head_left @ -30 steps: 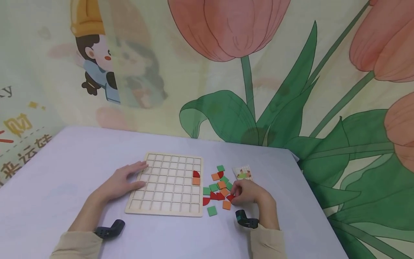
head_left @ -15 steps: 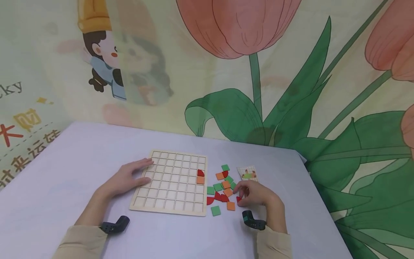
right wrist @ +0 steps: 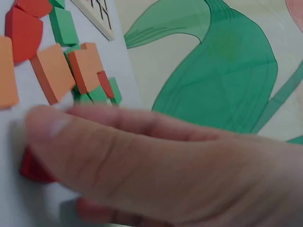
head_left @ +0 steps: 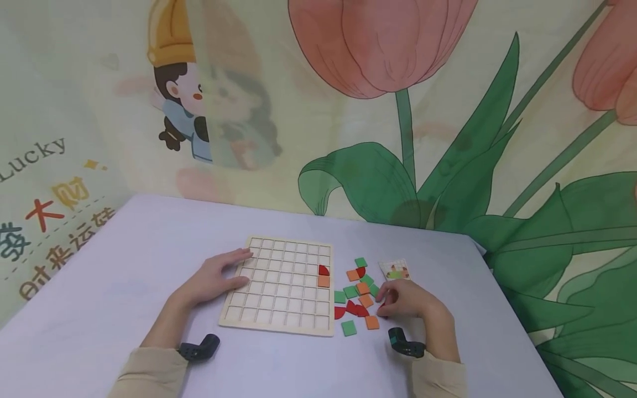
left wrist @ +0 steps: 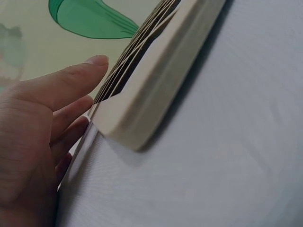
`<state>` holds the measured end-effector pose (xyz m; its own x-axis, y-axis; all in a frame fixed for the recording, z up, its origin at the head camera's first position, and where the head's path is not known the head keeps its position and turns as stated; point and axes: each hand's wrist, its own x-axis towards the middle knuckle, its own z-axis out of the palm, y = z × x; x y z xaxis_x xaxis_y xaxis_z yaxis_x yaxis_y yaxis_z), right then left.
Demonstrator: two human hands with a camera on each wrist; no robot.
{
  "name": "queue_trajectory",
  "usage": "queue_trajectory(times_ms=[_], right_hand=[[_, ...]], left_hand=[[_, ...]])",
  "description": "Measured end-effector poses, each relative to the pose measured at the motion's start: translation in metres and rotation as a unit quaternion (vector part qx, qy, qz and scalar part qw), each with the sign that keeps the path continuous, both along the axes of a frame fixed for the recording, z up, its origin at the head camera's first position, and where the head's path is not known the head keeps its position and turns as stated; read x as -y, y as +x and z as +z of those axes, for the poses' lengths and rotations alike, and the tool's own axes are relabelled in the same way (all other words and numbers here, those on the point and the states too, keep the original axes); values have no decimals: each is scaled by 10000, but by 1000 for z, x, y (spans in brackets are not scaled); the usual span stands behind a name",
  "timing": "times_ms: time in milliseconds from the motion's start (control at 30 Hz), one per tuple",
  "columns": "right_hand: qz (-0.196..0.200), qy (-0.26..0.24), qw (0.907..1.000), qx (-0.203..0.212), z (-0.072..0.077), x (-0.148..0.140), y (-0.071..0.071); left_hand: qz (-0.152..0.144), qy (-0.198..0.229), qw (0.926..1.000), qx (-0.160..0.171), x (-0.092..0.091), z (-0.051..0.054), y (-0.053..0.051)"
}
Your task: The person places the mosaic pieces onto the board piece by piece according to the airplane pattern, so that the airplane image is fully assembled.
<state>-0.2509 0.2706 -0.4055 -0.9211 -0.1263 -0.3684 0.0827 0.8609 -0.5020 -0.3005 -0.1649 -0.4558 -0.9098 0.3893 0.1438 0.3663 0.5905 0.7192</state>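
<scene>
Nearest my head camera, two beige sleeves (head_left: 154, 371) and the black wrist cameras (head_left: 202, 348) on both arms sit at eight and four o'clock from a pale wooden grid board (head_left: 278, 330), which lies flat on a white-covered table (head_left: 139, 265). The right hand (head_left: 410, 298), at three o'clock, comes in palm down with fingers bent toward the thumb, pinching a red piece (right wrist: 35, 165); most of that piece is hidden from me, but its glossy red side shows under the thumb on my right wrist feed. The left hand (head_left: 214, 279), at nine o'clock, lies with thumb and fingers spread, fingertips at the board's edge, gripping nothing.

Between two and three o'clock on the board, a red quarter-round (head_left: 324, 270) fills one cell and an orange square (head_left: 323, 281) the cell just below. Loose tiles (head_left: 349, 328), thick and plain-coloured, lie scattered at three o'clock between board and right hand: green and orange squares, red pieces with curved edges. A small card (head_left: 395, 269) at the right hand's eleven o'clock carries a grid printed in green, orange and red.

On the wall backdrop (head_left: 264, 190), I read "Lucky" (head_left: 32, 158) and "發大财" and "时来运转" between nine and ten o'clock. A cartoon figure (head_left: 181, 105) in a yellow hat appears at eleven, a large pink tulip (head_left: 380, 44) at one.
</scene>
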Motion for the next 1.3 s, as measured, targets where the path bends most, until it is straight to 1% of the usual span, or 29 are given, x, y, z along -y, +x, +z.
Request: queue_trajectory(times_ms=[167, 233, 333, 500, 667, 733, 800, 833, 933, 1000, 1067, 1200, 1300], right_hand=[[286, -299, 9991, 74, -4, -10, -1], [354, -345, 9988, 15, -6, -11, -2], [301, -275, 9991, -96, -8, -11, -2], [48, -76, 9998, -158, -7, -5, -2], [87, -52, 9997, -214, -5, -3, -2], [171, -112, 9991, -361, -4, -3, -4], [344, -275, 9970, -631, -3, -2, -6], [362, -361, 9955, -794, -3, 1, -8], [232, -614, 9909, -1177, -3, 20, -14], [12, -744, 9892, -1262, -4, 37, -16], [-144, -818, 9887, -1250, -7, 54, -18], [82, -899, 9867, -1353, -15, 78, -18], [248, -773, 9856, -1482, -22, 88, -17]], left_hand=[[52, -83, 9999, 53, -3, 1, 0], [67, -126, 9998, 113, -3, 1, 0], [47, -192, 9997, 114, -2, 0, 0], [54, -190, 9997, 116, -2, -2, -1], [49, -179, 9998, 44, -2, -1, 0], [35, -180, 9998, 33, -1, -1, 0], [12, -201, 9998, 5, -1, -1, 0], [11, -205, 9998, 6, -1, -1, -1], [12, -247, 9997, -29, 0, 0, -1], [24, -265, 9996, -42, 0, 0, 0], [47, -282, 9996, -28, 0, 0, 0], [8, -287, 9996, -52, 0, -1, -1], [-51, -241, 9997, -77, 0, -2, 0]])
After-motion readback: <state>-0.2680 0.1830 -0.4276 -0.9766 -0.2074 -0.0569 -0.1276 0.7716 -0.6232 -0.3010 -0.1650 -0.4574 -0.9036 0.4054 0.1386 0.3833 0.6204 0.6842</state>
